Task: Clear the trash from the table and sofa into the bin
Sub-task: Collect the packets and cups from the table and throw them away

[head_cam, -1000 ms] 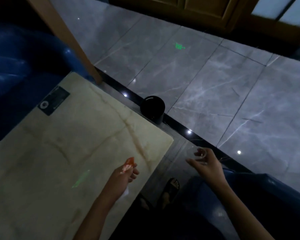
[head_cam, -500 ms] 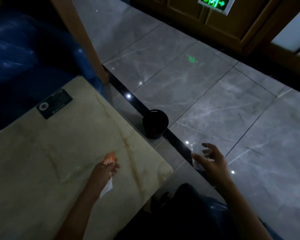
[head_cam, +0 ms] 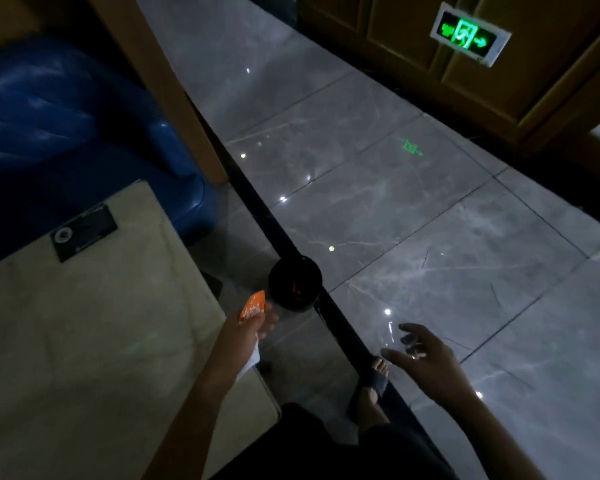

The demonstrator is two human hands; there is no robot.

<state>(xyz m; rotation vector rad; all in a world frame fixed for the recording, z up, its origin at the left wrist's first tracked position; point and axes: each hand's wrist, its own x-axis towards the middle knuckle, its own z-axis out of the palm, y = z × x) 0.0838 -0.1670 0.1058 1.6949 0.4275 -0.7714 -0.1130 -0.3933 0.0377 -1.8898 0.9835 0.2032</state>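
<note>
2 hands are in view. At left, the cream marble tabletop (head_cam: pixel 84 341). Left hand (head_cam: pixel 248 329) pinches an orange snack wrapper (head_cam: pixel 253 306) and white paper scrap (head_cam: pixel 252 358), just beside the round black bin (head_cam: pixel 295 284) on the grey tiled floor (head_cam: pixel 430 220). Right hand (head_cam: pixel 423 355): fingers loosely spread around small clear trash (head_cam: pixel 390 336), hard to identify.

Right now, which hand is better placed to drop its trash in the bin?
Left. The left hand holds the orange wrapper just short of the black bin rim, near the table corner. The right hand is farther off over the floor, apparently holding a clear plastic piece.
</note>
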